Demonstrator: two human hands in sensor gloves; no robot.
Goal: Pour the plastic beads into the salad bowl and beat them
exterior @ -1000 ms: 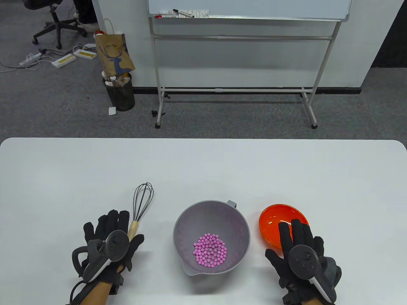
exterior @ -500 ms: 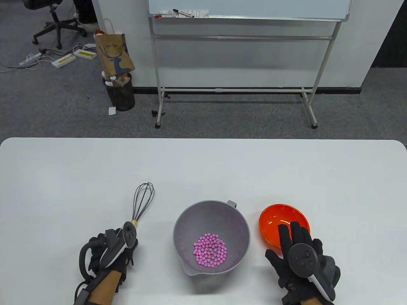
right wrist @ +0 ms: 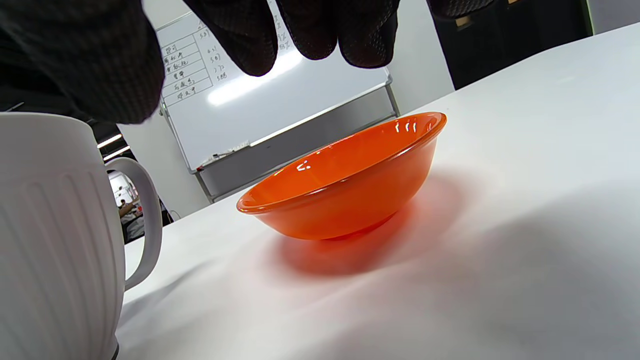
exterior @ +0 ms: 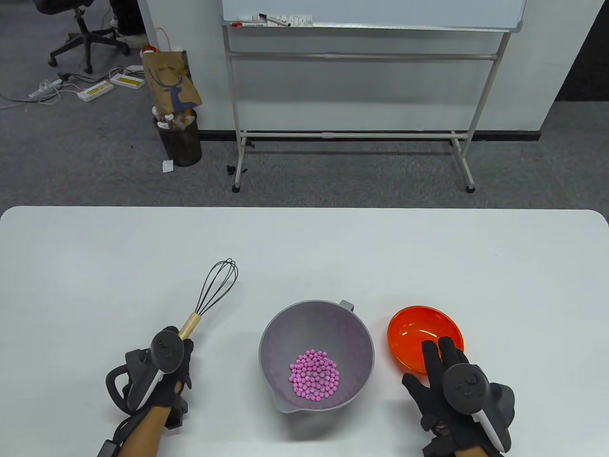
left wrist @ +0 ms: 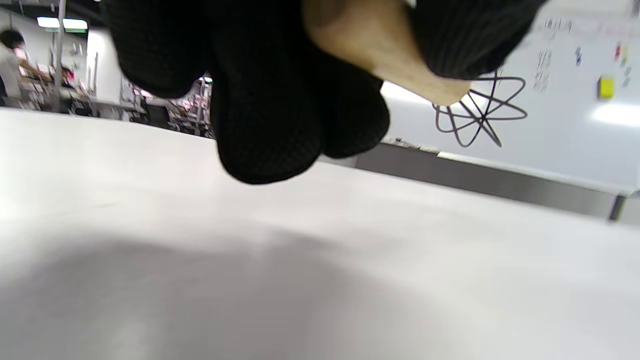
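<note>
A grey salad bowl (exterior: 271, 340) with a spout and handle stands at the table's front centre, and many pink beads (exterior: 314, 374) lie in its bottom. My left hand (exterior: 164, 369) grips the wooden handle of a wire whisk (exterior: 214, 290), lifted off the table left of the bowl; in the left wrist view its handle (left wrist: 385, 55) sits under my curled fingers. My right hand (exterior: 442, 376) hovers with straight fingers over the near edge of the orange bowl (exterior: 414, 328), which holds nothing. In the right wrist view the orange bowl (right wrist: 350, 185) stands beside the grey bowl's wall (right wrist: 55, 240).
Beyond the table's far edge stand a whiteboard frame (exterior: 352, 95), a waste bin (exterior: 180, 138) with a paper bag, and an office chair (exterior: 81, 28).
My left hand closed round the whisk handle and lifted it, so the wire head moved away and slightly right. My right hand drew back a little from the orange bowl.
</note>
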